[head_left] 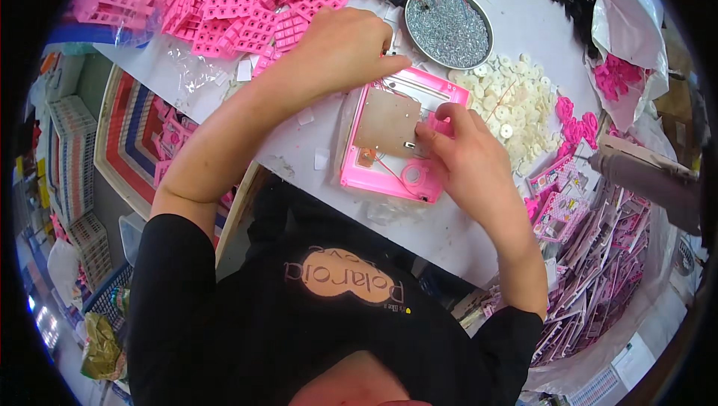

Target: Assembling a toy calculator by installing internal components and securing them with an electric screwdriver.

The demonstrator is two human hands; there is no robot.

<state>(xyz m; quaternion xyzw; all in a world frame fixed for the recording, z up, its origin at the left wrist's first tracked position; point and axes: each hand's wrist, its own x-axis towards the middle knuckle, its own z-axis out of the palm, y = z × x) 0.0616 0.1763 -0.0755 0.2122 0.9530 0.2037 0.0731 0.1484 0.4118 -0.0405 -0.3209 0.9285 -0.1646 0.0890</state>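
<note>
With the pink case (pixel 381 183) as the clock's centre and twelve at the top of the view, it lies open and tilted on the white table (pixel 288 144). A tan board (pixel 383 120) covers much of its inside, hiding what sits below; its three o'clock edge is obscured by the fingers.

The left hand (pixel 350 45) is at eleven o'clock, its thumb stretched along the case's upper edge. The fingers curl out of sight; a small dark bit shows by the thumb, but whether they grip anything cannot be told. The right hand (pixel 475 163) comes in from four o'clock, thumb and forefinger slightly apart about a pink part (pixel 440 123); whether they pinch it or merely touch it is unclear.

At one o'clock stands a round dish (pixel 491 35) of metal pieces, too small to make out. Pale discs (pixel 516 110) heap towards two; pink keypads (pixel 258 5), cut off above, pile at ten.
</note>
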